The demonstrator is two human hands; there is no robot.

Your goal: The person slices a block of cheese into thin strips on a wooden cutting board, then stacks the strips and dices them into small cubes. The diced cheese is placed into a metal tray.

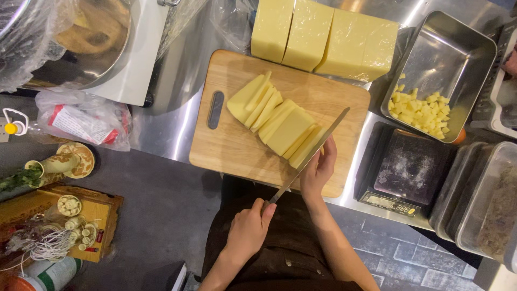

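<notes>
Closest to you, your left hand [249,229] is closed tight around the handle of the knife [318,145], so the long blade lies slanted and steady. Your right hand [319,168] rests flat with its fingers together on the end of the cheese slices [280,121], probably to stop them sliding. The slices lean on each other in a row on the wooden board [237,151]. Farther off, the big cheese blocks [323,37] wait within easy reach. The steel pan [458,48] beside them holds small cubes [420,110].
</notes>
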